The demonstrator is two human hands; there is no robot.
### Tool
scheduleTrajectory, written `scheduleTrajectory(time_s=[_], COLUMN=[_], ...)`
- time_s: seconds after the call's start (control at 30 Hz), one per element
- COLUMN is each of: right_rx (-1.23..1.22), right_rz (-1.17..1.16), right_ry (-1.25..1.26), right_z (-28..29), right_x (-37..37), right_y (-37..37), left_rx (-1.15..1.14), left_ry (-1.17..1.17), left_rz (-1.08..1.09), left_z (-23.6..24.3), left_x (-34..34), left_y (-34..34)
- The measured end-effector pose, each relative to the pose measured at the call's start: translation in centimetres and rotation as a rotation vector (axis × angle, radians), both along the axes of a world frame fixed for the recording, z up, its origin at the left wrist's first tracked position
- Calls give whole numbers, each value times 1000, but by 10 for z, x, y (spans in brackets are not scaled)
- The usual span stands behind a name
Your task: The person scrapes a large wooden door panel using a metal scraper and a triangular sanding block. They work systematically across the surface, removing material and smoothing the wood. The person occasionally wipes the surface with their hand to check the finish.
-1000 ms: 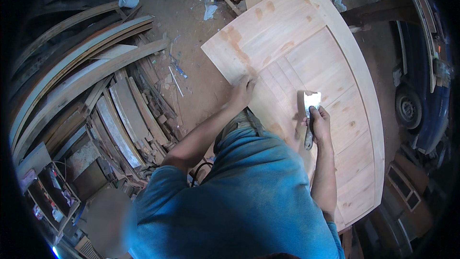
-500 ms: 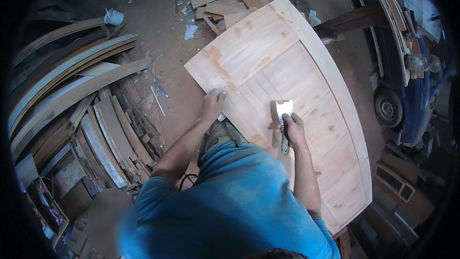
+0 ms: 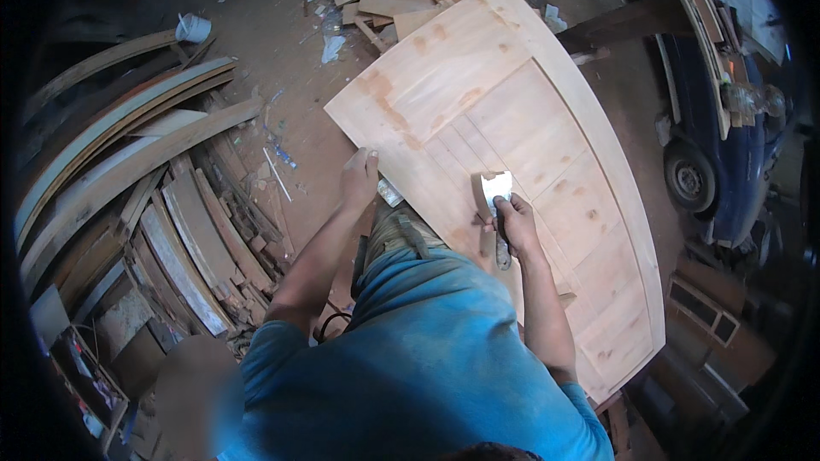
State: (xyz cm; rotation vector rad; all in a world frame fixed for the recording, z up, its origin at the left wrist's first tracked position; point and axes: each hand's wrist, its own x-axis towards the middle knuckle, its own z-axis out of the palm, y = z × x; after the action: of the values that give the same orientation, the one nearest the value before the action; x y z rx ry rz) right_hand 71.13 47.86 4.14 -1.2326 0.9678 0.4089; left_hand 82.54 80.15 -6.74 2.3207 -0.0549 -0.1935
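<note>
A large pale wooden panel door (image 3: 547,111) lies at a slant before me, with reddish-brown filler patches on its face. In my right hand (image 3: 518,226) is a putty knife (image 3: 497,188), its wide metal blade pointing away from me, over the door's near side. My left hand (image 3: 359,177) is at the door's left edge with fingers curled; what they hold, if anything, is hidden. Just beside it, by the same edge, shows a small whitish, shiny object (image 3: 390,193) whose kind I cannot make out.
Curved boards and planks (image 3: 128,154) are stacked along the left, with a white bucket (image 3: 194,28) behind them. Offcuts (image 3: 401,4) lie on the dirt floor past the door's far end. On the right stand a dark blue vehicle (image 3: 739,183) and a wooden beam (image 3: 628,27).
My left hand has shifted left to the door's edge, uncovering more of the whitish object. The right hand and putty knife have moved slightly left and away from me.
</note>
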Motion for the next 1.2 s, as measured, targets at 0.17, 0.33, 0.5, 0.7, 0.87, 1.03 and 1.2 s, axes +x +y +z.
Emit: scheduleTrajectory(time_s=[0.17,0.33,0.5,0.7,0.87,1.03,1.2], right_rx=[-33,-42,-39,-34,-90,-174,-253], right_rz=[5,12,19,24,36,25,11], right_ry=[13,35,13,15,-27,-43,-34], right_z=[5,5,-3,-19,-26,-30,-35], right_x=[0,1,-1,-14,-24,-33,-56], right_y=[-2,-4,-1,-9,-17,-24,-36], left_rx=[-72,-10,-200,-109,48,-96,-350], left_ry=[-29,19,193,11,-47,249,269], left_rz=[-25,-32,80,-67,-103,-28,-106], left_z=[-1,7,18,14,29,36,17], left_x=[5,13,19,28,30,37,39], left_y=[-2,-7,0,-3,-23,-39,-57])
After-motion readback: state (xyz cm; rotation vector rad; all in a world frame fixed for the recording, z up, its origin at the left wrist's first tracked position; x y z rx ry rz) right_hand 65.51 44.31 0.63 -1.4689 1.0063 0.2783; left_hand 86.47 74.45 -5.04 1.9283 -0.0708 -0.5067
